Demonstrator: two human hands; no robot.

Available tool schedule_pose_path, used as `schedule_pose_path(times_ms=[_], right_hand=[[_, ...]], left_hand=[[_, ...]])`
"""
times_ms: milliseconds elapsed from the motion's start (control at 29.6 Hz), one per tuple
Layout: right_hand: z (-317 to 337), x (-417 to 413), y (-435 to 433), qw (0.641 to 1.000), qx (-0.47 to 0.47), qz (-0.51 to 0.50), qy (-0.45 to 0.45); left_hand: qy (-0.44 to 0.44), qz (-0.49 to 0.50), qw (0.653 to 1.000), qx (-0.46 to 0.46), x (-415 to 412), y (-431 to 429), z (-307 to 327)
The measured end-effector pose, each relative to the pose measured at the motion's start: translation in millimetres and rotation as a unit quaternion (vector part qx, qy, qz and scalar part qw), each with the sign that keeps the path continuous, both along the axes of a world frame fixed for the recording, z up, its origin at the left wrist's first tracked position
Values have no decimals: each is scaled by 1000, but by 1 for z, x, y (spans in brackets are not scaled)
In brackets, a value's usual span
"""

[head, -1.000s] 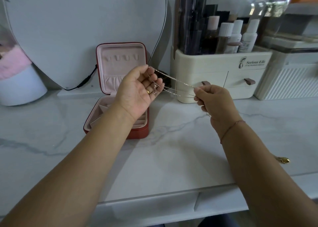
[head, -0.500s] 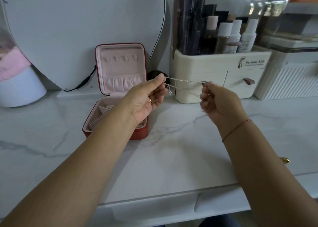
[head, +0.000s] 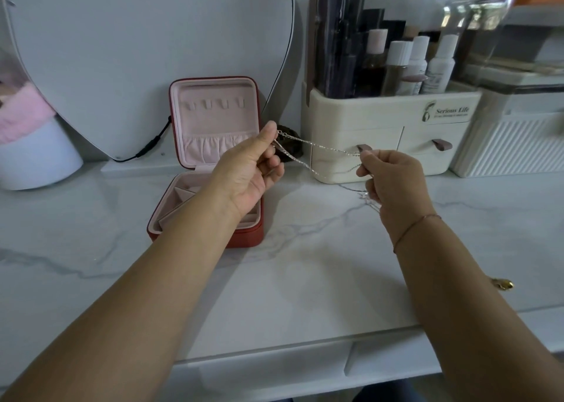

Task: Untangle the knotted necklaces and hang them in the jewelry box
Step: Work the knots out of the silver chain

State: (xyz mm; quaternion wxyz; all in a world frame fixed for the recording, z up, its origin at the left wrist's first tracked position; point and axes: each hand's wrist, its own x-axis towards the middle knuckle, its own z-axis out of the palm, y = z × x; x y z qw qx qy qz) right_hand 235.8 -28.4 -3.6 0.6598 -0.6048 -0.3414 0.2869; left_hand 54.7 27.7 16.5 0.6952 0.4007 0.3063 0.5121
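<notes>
Thin silver necklace chains stretch in the air between my two hands, above the marble top. My left hand pinches one end between thumb and fingers, just right of the jewelry box. My right hand pinches the other end, and a loose length of chain hangs below it. The red jewelry box stands open at the left, pink inside, its lid upright with a row of small hooks and a gathered pocket. The tray compartments are partly hidden by my left forearm.
A cream cosmetics organiser with bottles and two drawers stands right behind the chains. A ribbed white container is at far right, a heart-shaped mirror behind the box, a white pot at far left. A gold item lies at the right.
My left hand turned from an open palm cradling the chains to a pinch on their end. My hands drew further apart, so the chains stretch longer. A length now hangs below my right hand.
</notes>
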Motion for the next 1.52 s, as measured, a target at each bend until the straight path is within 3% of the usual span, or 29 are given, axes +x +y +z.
schedule_pose_path(times_ms=[101, 236, 372, 541, 642, 1081, 1385, 1520], right_hand=[[4, -1, -2, 997, 52, -13, -47], [7, -6, -3, 994, 93, 20, -61], [8, -8, -2, 989, 86, 115, -39], [8, -17, -1, 972, 84, 204, -76], [10, -20, -3, 970, 85, 219, -60], [9, -17, -3, 965, 101, 241, -30], [5, -19, 0, 959, 85, 223, -153], [5, -19, 0, 962, 79, 222, -136]], left_hand=[[110, 41, 990, 74, -1, -2, -2], [304, 89, 928, 196, 3, -8, -5], [363, 70, 900, 232, 9, -11, -10], [245, -67, 947, 198, 14, -14, -12], [222, -106, 953, 176, 16, -17, -14], [241, -74, 953, 166, 14, -16, -13], [271, -11, 939, 213, 13, -14, -14], [275, -5, 938, 213, 14, -14, -14]])
